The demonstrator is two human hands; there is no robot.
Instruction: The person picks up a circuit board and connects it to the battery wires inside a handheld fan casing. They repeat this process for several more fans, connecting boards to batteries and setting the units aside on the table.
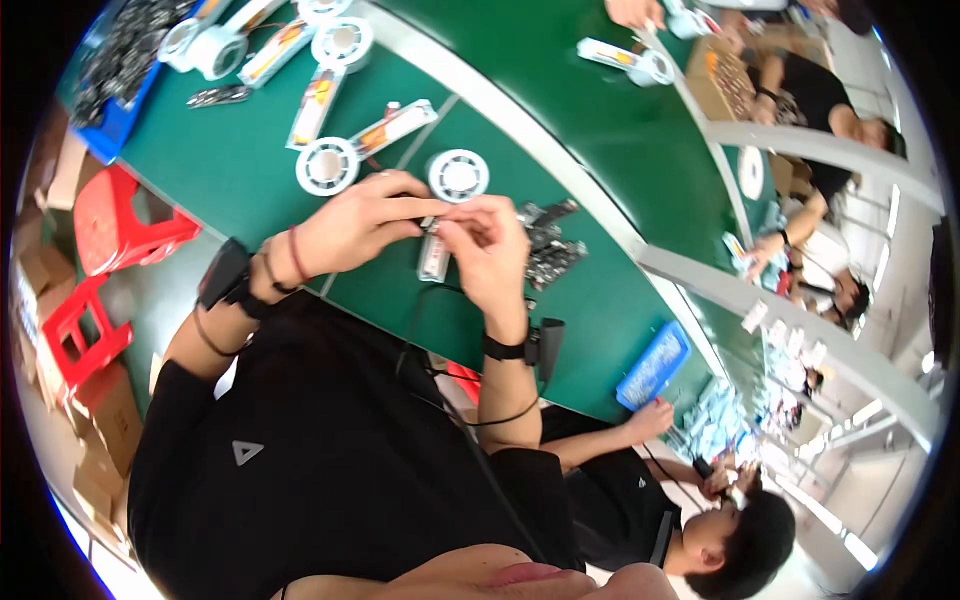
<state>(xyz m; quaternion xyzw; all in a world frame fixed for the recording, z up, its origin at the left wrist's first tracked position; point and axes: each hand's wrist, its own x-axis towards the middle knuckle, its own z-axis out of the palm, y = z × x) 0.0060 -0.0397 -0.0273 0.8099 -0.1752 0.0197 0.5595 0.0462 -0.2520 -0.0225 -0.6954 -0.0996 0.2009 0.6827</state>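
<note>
A small dark part (432,222) is lying crosswise between both hands above the green table (250,160), its ends pointing at each palm. The left hand (350,225) and right hand (490,250) are pinching it closed-fingered, above a white fan (457,176) and dark parts pile (548,250).

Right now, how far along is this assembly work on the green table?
Done, it seems: several white round units with long handles lie finished on the green table. In hand: the left hand and right hand pinch one small part together. Left: a pile of dark parts beside the hands.
</note>
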